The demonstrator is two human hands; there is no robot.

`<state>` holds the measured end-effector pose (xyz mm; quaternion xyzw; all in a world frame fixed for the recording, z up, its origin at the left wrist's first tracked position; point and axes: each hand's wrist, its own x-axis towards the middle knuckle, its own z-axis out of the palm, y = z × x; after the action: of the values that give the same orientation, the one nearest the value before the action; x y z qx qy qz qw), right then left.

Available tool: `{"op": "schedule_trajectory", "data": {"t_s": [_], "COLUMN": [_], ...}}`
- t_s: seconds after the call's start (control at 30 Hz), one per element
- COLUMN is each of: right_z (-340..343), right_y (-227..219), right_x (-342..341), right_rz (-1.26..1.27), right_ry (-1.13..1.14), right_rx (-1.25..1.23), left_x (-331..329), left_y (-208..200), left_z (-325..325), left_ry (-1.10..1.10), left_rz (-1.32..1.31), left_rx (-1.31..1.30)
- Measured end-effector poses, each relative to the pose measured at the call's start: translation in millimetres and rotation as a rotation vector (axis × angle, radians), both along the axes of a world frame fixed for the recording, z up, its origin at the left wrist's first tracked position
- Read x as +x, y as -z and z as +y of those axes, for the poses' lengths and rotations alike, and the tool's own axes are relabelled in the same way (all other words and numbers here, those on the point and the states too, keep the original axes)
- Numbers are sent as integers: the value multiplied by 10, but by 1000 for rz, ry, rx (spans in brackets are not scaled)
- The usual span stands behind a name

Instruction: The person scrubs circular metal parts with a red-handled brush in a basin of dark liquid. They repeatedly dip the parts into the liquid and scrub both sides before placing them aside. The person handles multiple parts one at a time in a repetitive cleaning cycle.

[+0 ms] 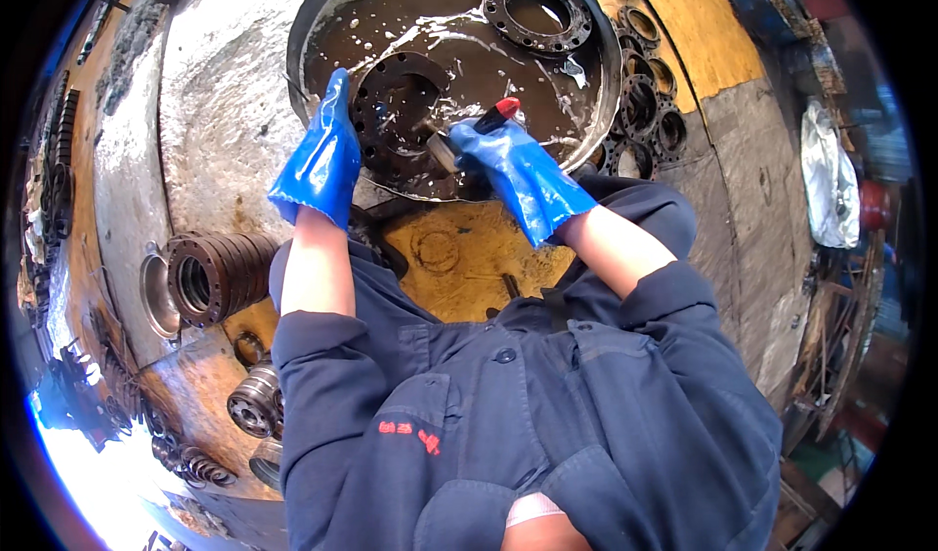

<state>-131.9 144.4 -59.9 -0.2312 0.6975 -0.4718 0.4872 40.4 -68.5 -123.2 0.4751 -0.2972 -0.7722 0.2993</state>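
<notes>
A round basin of murky brown liquid stands in front of me. In its near left part sits a dark metal flange ring with holes around it, wet and partly in the liquid. My left hand, in a wet blue rubber glove, holds the ring's left edge, its fingers fairly straight along it; the thumb is hidden. My right hand, gloved alike, is closed around a brush with a black, red-tipped handle. The brush head is over the ring's right side. Another flange ring lies at the basin's far right.
Several more rings lie on the floor right of the basin. To the left, a row of stacked rings stands on edge beside a shallow metal dish. Small cylindrical parts sit nearer. A silvery bag is at far right.
</notes>
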Motion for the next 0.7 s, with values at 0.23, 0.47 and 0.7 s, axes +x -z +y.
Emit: {"op": "schedule_trajectory", "data": {"t_s": [0.23,0.47,0.7], "right_z": [-385,-673,-514], "right_y": [701,564,183], "right_x": [-638,-845,-627], "right_rz": [411,152,80], "right_ry": [-180,-89,213], "right_rx": [-284,-424,-353], "left_x": [-32,-28,10], "left_y": [-15,-19,-30], "left_z": [-9,-4,-11], "left_ry": [-2,-2,-1], "left_rz": [10,10,5], "left_rx": [-6,-6,-10]}}
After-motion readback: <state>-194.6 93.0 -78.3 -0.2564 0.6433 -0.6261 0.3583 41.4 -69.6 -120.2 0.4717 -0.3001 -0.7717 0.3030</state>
